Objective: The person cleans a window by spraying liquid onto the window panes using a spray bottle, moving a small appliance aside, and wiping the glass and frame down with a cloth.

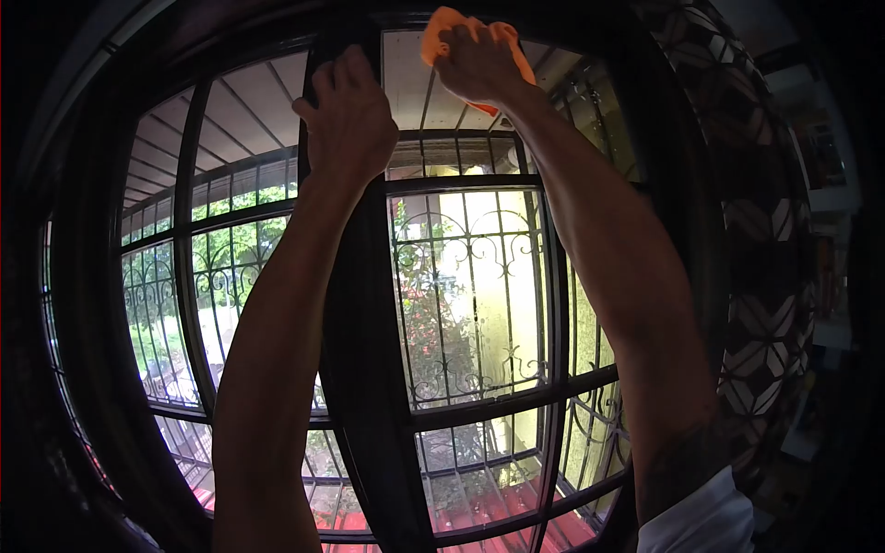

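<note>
High on the window, my right hand (pixel 481 64) presses an orange cloth (pixel 446 20) against the upper glass pane (pixel 406 83). The cloth is bunched under the fingers and its edge shows below the hand. My left hand (pixel 350 120) rests on the dark central window post (pixel 369 304), near its top. Its thumb sticks out to the left and its fingers reach up along the post, with nothing visible in them. Both arms are stretched upward.
Dark bars divide the window (pixel 479 410) into panes. Beyond the glass stand a scrolled metal grille (pixel 475 244), green plants (pixel 241 249) and a pale yellow wall (pixel 512 313). A patterned curtain (pixel 761 304) hangs at the right.
</note>
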Demonstrator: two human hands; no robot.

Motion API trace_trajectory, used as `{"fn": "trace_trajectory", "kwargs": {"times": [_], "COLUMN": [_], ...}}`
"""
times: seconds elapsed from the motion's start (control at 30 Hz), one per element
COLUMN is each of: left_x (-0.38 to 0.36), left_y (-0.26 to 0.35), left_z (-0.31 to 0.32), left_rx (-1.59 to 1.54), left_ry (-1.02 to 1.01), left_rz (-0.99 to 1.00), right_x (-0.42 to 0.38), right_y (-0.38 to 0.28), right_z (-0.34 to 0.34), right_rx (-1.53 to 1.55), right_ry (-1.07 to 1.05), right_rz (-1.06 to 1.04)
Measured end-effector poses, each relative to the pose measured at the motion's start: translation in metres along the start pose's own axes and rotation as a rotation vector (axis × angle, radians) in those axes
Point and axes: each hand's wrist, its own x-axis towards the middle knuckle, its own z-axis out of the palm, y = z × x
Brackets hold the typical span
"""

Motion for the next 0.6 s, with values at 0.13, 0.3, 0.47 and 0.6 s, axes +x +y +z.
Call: {"fn": "trace_trajectory", "kwargs": {"times": [0.13,0.3,0.47,0.6], "left_x": [0.001,0.002,0.000,0.000], "left_y": [-0.001,0.000,-0.006,-0.005], "left_z": [-0.001,0.002,0.005,-0.001], "left_rx": [-0.024,-0.033,-0.055,-0.102], "left_ry": [-0.017,0.063,0.060,0.059], "left_rz": [0.012,0.027,0.029,-0.007], "right_x": [0.010,-0.003,-0.049,-0.102], "right_y": [-0.038,-0.027,-0.022,-0.025], "right_z": [0.002,-0.004,-0.010,-0.040], "right_rx": [0.124,0.174,0.403,0.675], "right_ry": [0.005,0.121,0.100,-0.072], "right_rz": [-0.111,-0.288,-0.414,-0.509]}}
